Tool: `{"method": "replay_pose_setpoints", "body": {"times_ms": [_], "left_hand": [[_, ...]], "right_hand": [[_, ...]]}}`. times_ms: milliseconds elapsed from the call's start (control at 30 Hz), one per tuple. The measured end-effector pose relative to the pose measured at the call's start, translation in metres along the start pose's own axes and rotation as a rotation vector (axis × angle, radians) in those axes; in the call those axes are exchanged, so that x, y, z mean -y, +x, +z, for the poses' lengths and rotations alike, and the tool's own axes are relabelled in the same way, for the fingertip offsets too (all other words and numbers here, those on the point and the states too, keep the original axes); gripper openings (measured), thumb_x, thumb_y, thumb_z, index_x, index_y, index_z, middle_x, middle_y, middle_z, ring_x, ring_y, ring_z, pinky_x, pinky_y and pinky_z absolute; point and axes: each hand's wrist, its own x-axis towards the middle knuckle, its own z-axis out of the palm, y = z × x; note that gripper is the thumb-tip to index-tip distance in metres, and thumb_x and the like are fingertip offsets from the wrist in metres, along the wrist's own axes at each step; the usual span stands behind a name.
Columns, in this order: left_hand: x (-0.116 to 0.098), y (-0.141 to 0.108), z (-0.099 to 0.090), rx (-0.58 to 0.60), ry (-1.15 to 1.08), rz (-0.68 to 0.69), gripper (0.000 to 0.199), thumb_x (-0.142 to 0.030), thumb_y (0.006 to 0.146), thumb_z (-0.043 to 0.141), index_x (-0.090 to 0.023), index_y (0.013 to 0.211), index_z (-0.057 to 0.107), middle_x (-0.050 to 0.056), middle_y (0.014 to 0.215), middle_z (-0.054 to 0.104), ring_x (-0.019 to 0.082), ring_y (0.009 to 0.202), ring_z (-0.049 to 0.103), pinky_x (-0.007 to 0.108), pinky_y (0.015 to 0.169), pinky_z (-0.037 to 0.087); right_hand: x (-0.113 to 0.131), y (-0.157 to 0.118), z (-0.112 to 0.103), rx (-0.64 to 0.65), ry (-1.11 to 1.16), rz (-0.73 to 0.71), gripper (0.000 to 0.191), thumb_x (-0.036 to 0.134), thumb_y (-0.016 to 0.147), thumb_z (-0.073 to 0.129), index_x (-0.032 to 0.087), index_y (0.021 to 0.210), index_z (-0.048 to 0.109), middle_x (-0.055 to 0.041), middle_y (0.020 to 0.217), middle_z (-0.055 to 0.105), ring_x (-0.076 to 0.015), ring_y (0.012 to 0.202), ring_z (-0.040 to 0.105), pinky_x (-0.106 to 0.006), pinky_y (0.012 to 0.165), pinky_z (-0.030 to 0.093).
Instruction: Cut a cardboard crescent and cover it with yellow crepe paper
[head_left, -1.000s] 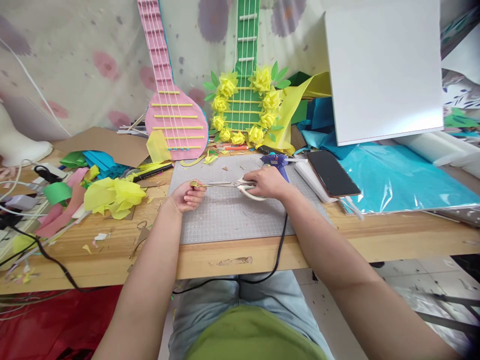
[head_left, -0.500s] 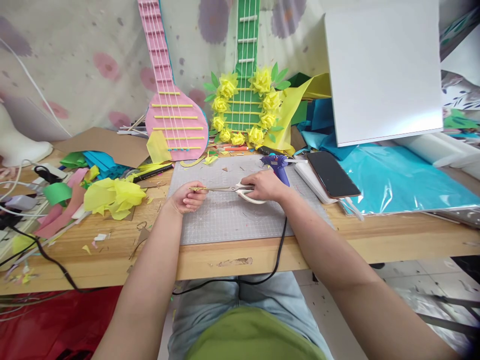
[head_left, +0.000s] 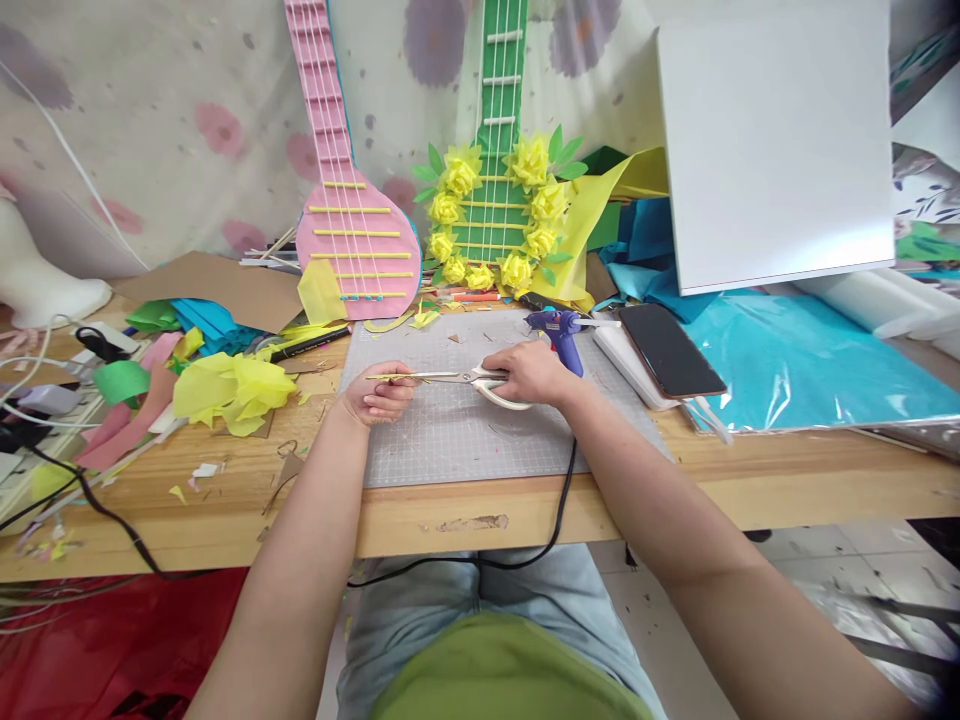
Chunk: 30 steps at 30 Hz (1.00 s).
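My right hand (head_left: 529, 372) is closed round the white handles of a pair of scissors (head_left: 501, 394), whose blades point left. My left hand (head_left: 381, 394) pinches a thin yellow piece (head_left: 391, 378), seen edge-on and perhaps paper; the blade tips reach it at the fingers. Both hands are just above a grey cutting mat (head_left: 465, 450). Behind the right hand, a purple glue gun (head_left: 564, 335) rests at the mat's back right, and its black cord runs off the table's front edge.
A pink paper instrument (head_left: 360, 240) and a green one with yellow flowers (head_left: 491, 215) stand at the back. A phone (head_left: 670, 348) lies to the right beside blue sheets (head_left: 825, 360). Yellow crumpled paper (head_left: 232, 390) and scraps cover the left, near cables (head_left: 90, 510).
The scissor blades look closer together and further over the yellow piece at my left fingers. The whole view has shifted slightly; the hands stay in nearly the same place.
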Motion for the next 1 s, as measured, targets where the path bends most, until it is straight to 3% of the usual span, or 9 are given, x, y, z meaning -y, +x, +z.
{"method": "replay_pose_setpoints", "body": {"times_ms": [167, 400, 600, 800, 1000], "left_hand": [[-0.0006, 0.0015, -0.0041, 0.131, -0.022, -0.005, 0.033, -0.022, 0.084, 0.033, -0.020, 0.052, 0.025, -0.008, 0.031, 0.023, 0.005, 0.013, 0.017, 0.015, 0.019, 0.009], [0.0002, -0.0008, -0.0003, 0.003, -0.015, 0.035, 0.033, -0.023, 0.083, 0.031, -0.021, 0.052, 0.022, -0.009, 0.028, 0.018, 0.005, 0.013, 0.009, 0.015, 0.018, 0.005], [0.0003, -0.0004, 0.0004, 0.106, -0.016, -0.001, 0.034, -0.024, 0.084, 0.031, -0.021, 0.052, 0.021, -0.009, 0.030, 0.016, 0.004, 0.013, 0.007, 0.015, 0.018, 0.003], [0.0003, 0.0029, 0.0005, 0.052, 0.010, -0.058, 0.034, -0.023, 0.084, 0.029, -0.021, 0.051, 0.024, -0.008, 0.030, 0.019, 0.006, 0.014, 0.015, 0.015, 0.017, 0.007], [-0.0005, 0.0066, -0.0052, 0.210, -0.001, -0.100, 0.037, -0.024, 0.086, 0.029, -0.021, 0.049, 0.025, -0.008, 0.031, 0.020, 0.006, 0.014, 0.018, 0.016, 0.017, 0.012]], "right_hand": [[-0.0010, 0.0005, 0.0015, -0.035, -0.017, 0.004, 0.026, 0.041, 0.071, 0.047, 0.020, 0.068, 0.061, -0.0045, 0.072, 0.067, -0.0148, 0.062, 0.052, -0.028, 0.053, 0.013], [-0.0037, -0.0003, 0.0027, -0.067, 0.024, 0.013, 0.031, 0.046, 0.074, 0.046, 0.019, 0.066, 0.058, -0.0030, 0.069, 0.065, -0.0135, 0.061, 0.051, -0.027, 0.052, 0.015], [-0.0026, -0.0033, -0.0024, -0.049, 0.053, 0.007, 0.038, 0.053, 0.076, 0.043, 0.019, 0.069, 0.059, -0.0033, 0.071, 0.065, -0.0140, 0.063, 0.052, -0.026, 0.053, 0.017], [0.0001, -0.0031, -0.0037, 0.020, 0.061, -0.021, 0.037, 0.052, 0.076, 0.043, 0.020, 0.071, 0.061, -0.0042, 0.074, 0.066, -0.0148, 0.065, 0.051, -0.026, 0.054, 0.015], [0.0000, -0.0016, -0.0012, 0.015, 0.039, -0.034, 0.033, 0.048, 0.075, 0.044, 0.019, 0.070, 0.061, -0.0044, 0.073, 0.066, -0.0140, 0.062, 0.050, -0.026, 0.054, 0.014]]}}
